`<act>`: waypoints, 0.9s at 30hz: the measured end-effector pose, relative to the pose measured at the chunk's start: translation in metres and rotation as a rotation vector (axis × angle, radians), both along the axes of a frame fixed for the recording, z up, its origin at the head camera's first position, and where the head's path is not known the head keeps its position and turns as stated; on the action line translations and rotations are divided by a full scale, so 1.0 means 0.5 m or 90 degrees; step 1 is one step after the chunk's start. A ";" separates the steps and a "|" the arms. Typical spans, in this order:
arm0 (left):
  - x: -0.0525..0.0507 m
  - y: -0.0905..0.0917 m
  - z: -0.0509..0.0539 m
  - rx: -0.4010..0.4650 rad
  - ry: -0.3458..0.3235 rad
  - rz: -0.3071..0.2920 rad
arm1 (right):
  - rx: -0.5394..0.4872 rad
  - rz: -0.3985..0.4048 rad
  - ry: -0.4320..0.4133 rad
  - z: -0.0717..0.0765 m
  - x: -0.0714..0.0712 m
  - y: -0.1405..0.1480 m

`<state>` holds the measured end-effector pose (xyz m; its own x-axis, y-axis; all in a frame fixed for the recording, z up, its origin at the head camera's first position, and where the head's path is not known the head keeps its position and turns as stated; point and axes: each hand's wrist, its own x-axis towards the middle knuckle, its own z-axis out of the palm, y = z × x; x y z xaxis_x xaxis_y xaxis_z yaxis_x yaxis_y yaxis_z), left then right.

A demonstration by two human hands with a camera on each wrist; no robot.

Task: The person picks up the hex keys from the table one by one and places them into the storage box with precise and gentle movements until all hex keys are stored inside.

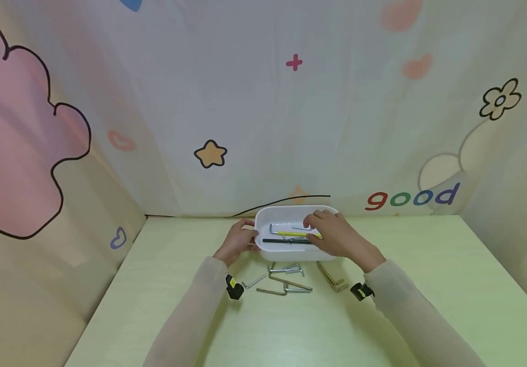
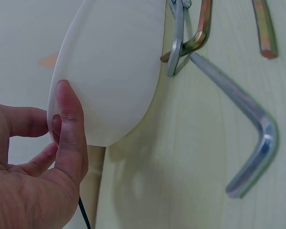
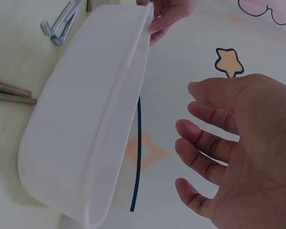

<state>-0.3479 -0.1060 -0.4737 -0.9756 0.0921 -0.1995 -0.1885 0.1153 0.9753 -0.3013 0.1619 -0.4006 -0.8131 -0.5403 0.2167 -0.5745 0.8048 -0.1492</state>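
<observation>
A white bin (image 1: 291, 255) stands at the table's back edge, holding a yellow rod (image 1: 293, 234), a black rod (image 1: 286, 241) and silver hex keys (image 1: 271, 229). My left hand (image 1: 238, 240) grips the bin's left end; in the left wrist view the thumb and fingers of that hand (image 2: 43, 162) pinch its rim. Over the bin's right part is my right hand (image 1: 332, 233). In the right wrist view this hand (image 3: 233, 143) has its fingers apart and slightly bent, with nothing between them, beside the bin's wall (image 3: 76, 109).
In front of the bin lie several silver and brass-coloured hex keys, among them a silver one (image 1: 254, 281) at the left and a brass-coloured pair (image 1: 330, 277) at the right. A printed curtain (image 1: 254, 112) hangs behind the table (image 1: 282, 331).
</observation>
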 end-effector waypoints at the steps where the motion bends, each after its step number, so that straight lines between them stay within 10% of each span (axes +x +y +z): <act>1: 0.000 0.000 0.000 0.000 0.000 0.002 | -0.002 0.002 0.005 0.000 0.004 -0.001; 27: -0.006 -0.002 -0.009 0.000 0.004 -0.003 | -0.075 0.032 0.015 -0.033 0.107 -0.005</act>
<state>-0.3511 -0.1069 -0.4781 -0.9763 0.0963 -0.1938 -0.1823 0.1165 0.9763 -0.2478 0.1595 -0.4170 -0.7792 -0.5506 0.2996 -0.6187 0.7522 -0.2268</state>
